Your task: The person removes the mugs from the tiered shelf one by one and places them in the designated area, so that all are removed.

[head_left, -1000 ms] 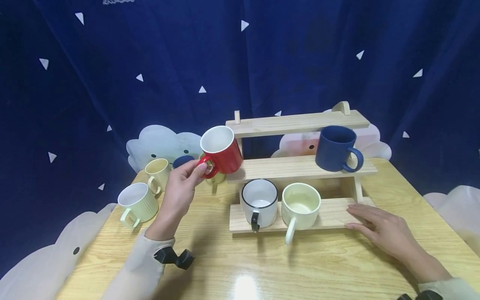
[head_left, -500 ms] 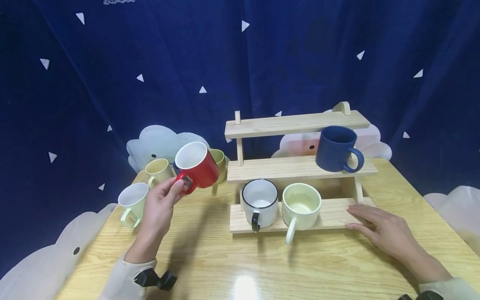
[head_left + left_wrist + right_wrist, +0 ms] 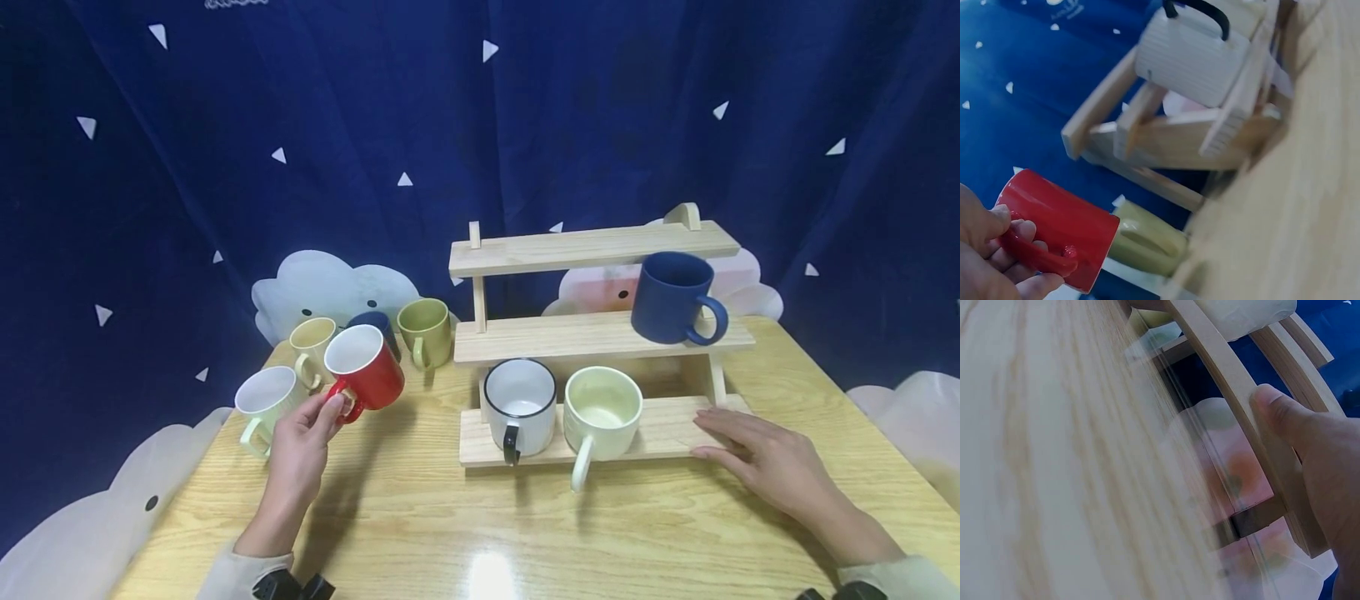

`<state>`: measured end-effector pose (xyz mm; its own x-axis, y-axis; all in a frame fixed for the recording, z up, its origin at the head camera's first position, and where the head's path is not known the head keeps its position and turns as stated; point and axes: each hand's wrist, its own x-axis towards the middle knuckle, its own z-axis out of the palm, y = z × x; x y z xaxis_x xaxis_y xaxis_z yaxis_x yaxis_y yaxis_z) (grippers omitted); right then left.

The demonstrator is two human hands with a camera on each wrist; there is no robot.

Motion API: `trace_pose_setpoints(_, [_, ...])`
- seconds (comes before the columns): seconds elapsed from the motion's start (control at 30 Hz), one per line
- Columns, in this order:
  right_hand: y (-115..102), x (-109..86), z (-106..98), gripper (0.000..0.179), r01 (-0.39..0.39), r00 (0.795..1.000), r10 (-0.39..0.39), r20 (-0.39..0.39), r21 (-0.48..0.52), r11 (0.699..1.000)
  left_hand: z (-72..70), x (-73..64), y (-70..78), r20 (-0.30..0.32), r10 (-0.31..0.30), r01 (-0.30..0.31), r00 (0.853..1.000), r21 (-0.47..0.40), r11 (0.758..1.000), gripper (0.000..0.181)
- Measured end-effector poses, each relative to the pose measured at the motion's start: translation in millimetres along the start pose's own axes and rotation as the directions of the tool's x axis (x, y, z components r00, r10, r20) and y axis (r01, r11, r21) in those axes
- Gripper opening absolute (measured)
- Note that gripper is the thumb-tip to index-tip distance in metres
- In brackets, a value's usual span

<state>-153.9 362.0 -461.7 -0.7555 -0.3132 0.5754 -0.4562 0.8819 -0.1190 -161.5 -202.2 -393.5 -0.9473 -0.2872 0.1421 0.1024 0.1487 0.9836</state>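
My left hand point(image 3: 300, 437) pinches the handle of a red mug point(image 3: 372, 379) with a white inside, tilted and held above the table left of the rack. The left wrist view shows fingers and thumb round the handle of the red mug point(image 3: 1060, 225). My right hand point(image 3: 772, 458) rests on the right end of the bottom shelf of a three-tier wooden rack point(image 3: 540, 337); its thumb lies along the shelf edge in the right wrist view. On that shelf sit a white mug point(image 3: 521, 408) with a black rim and a pale cream-green mug point(image 3: 602, 412). A navy mug point(image 3: 670, 298) stands on the middle shelf.
Left of the rack on the wooden table point(image 3: 420, 517) stand an olive-green mug point(image 3: 425, 329), a partly hidden blue mug point(image 3: 373, 321), a yellow mug point(image 3: 315, 337) and a pale ribbed mug point(image 3: 266, 396). A dark blue curtain point(image 3: 360, 100) hangs behind.
My left hand has carried the red mug left and down, away from the rack toward the mugs on the left, uncovering the olive-green mug. The right hand has stayed on the shelf.
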Motion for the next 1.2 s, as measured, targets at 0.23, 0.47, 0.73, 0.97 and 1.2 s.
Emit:
trace_pose_setpoints(0.23, [1,-0.6,1,0.055,-0.007,1.000,0.007,0.005,0.002,1.000,-7.8,-1.2,-22.6,-0.036,-0.044,0.047,0.998,0.073,0.996,0.029])
trace_pose_setpoints(0.47, [2,-2.1,2,0.056,-0.007,1.000,0.007,-0.001,0.007,1.000,-14.3,1.0,-36.9,-0.060,-0.064,0.071,0.996,0.131,0.989,0.031])
trace_pose_setpoints(0.73, [2,-0.5,2,0.056,0.005,1.000,-0.005,-0.010,0.008,1.000,-22.1,2.8,-49.5,-0.082,-0.089,0.103,0.993,0.197,0.975,0.032])
trace_pose_setpoints(0.97, [0,-0.1,1,0.055,0.007,1.000,-0.007,-0.006,0.003,1.000,-27.0,1.0,-55.4,-0.073,-0.123,0.136,0.990,0.229,0.964,0.035])
trace_pose_setpoints(1.2, [1,-0.3,0,0.055,-0.001,1.000,0.001,0.003,0.006,1.000,-26.8,1.3,-58.4,-0.069,-0.122,0.136,0.990,0.256,0.957,0.035])
